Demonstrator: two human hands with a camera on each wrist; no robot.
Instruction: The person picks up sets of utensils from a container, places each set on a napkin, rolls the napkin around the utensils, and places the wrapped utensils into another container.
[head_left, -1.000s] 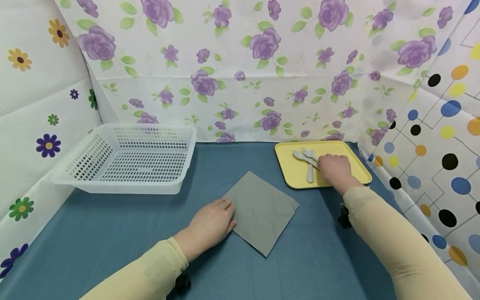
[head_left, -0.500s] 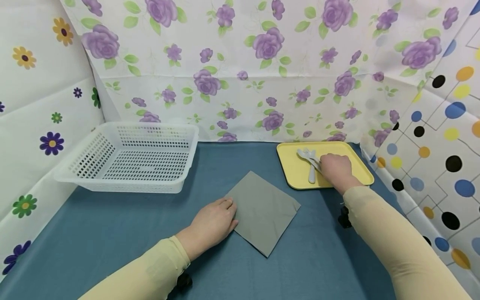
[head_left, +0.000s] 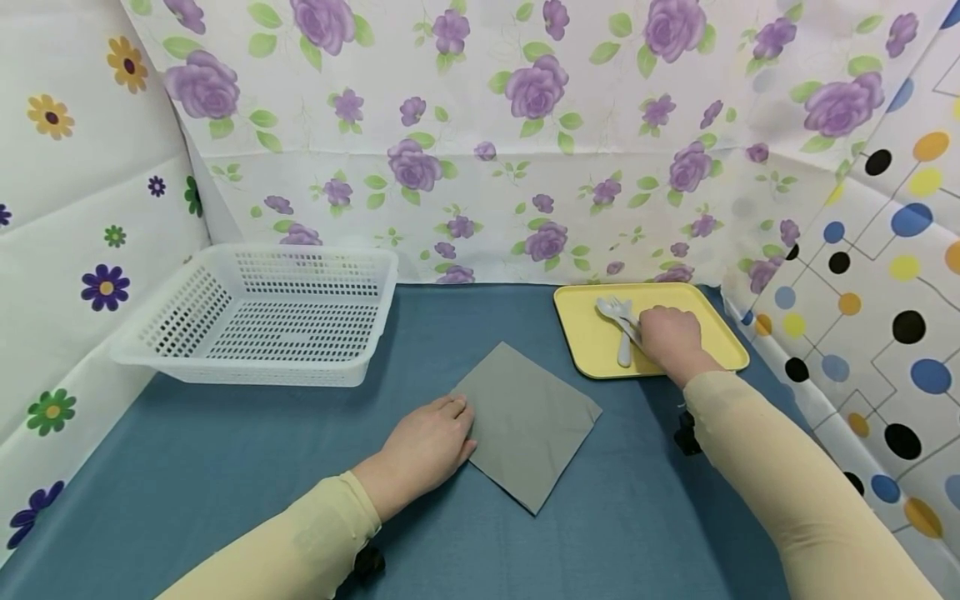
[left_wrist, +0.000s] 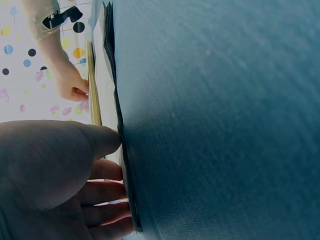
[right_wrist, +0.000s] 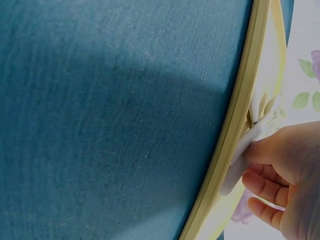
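On the table lies a folded grey cloth (head_left: 528, 425), one corner pointing at the front. My left hand (head_left: 427, 454) rests along its left edge, and the left wrist view shows the thumb and extended fingers touching that edge. At the back right, a yellow tray (head_left: 720, 354) carries light grey cutlery. A fork (head_left: 624, 348) lies there with its handle toward the front. Across it slants what looks like a spoon (head_left: 607, 309), its handle end hidden by my right hand (head_left: 670, 337). In the right wrist view, thumb and fingers pinch a pale handle (right_wrist: 245, 142) over the tray's rim.
A white perforated plastic basket (head_left: 300, 371) stands at the back left. Blue cloth (head_left: 247, 467) covers the table. Patterned sheets hang at the back (head_left: 480, 100), left (head_left: 67, 208) and right (head_left: 885, 242). A black strap-on device (left_wrist: 62, 17) sits at the right wrist.
The slanted utensil in my right hand has shifted slightly right across the fork. My left hand and the grey cloth keep their places, while the whole view has shifted a little.
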